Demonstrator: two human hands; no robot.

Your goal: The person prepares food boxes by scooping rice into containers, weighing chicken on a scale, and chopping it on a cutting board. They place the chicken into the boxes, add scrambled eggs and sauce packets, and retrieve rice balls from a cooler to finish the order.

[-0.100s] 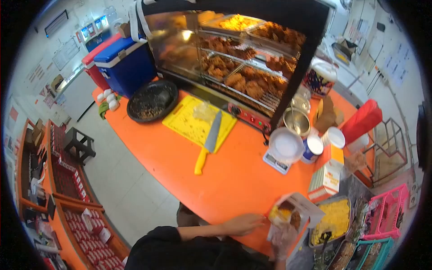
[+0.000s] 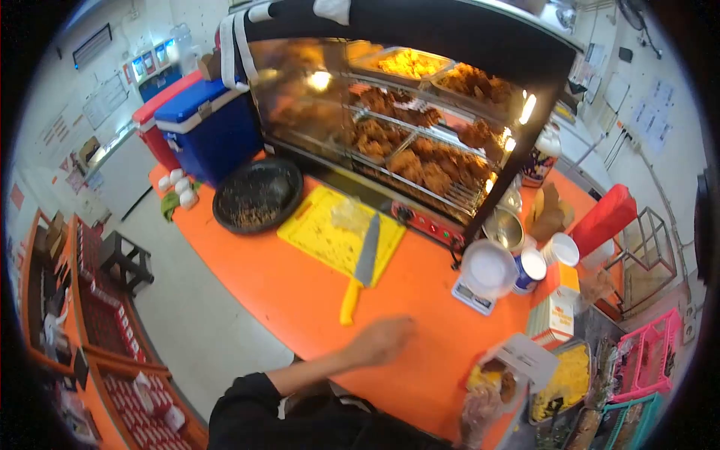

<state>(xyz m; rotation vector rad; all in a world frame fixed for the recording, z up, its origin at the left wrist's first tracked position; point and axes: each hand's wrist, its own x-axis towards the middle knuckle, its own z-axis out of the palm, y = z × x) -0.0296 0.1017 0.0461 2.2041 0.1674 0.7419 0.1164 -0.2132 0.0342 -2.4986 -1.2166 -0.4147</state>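
My left hand (image 2: 382, 339), bare and smeared by motion, is over the orange counter (image 2: 300, 300), just past the yellow handle of a large knife (image 2: 365, 255). Its fingers are blurred together. In a clear plastic glove, my right hand (image 2: 480, 411) is closed at the near side of an open white food box (image 2: 534, 361). Inside the box lie yellow food and a brown fried piece (image 2: 508, 386). The knife rests on a yellow cutting board (image 2: 319, 229), along with a crumpled clear plastic bag (image 2: 350, 215).
A heated display case (image 2: 420, 150) of fried chicken stands at the back. Left of it are a black mortar bowl (image 2: 257, 196) and a blue cooler (image 2: 206, 135). To the right sit a scale (image 2: 472, 296) with a white bowl, cups, folded boxes (image 2: 551, 319) and a yellow food tray (image 2: 561, 382).
My left hand has moved away from the food box, left and forward over the counter. My right hand stays at the box. The whole view has shifted slightly.
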